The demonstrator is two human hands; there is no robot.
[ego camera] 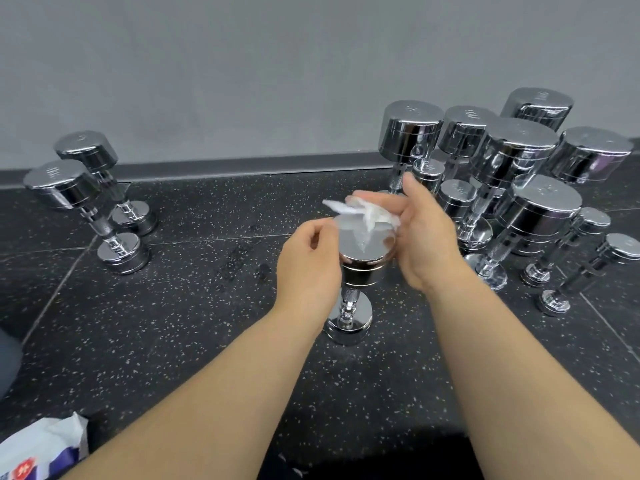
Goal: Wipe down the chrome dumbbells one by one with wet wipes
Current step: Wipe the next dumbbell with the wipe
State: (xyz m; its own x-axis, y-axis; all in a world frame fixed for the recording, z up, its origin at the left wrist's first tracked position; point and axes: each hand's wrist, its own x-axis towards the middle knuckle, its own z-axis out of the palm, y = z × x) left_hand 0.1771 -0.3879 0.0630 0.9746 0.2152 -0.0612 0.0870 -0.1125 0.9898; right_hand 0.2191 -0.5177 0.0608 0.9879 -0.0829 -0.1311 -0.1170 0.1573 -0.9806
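Underfoot, speckled black floor [166,327] meets grey wall [242,64]; right hand [429,240] clutches wipe [367,211]; left hand [308,268] seemingly pinches dumbbell [362,268].

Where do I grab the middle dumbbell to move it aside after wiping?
Probably best to grip the knurled handle of the dumbbell, coming from the near left. It stands on end, so the handle is upright and exposed, and the other dumbbells crowd its right side.

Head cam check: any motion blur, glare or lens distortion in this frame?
Head view: right hand and wet wipe smeared by motion; left hand on the centre dumbbell sharper; bright glare on the chrome dumbbells at right; baseboard bows, wide-angle distortion.
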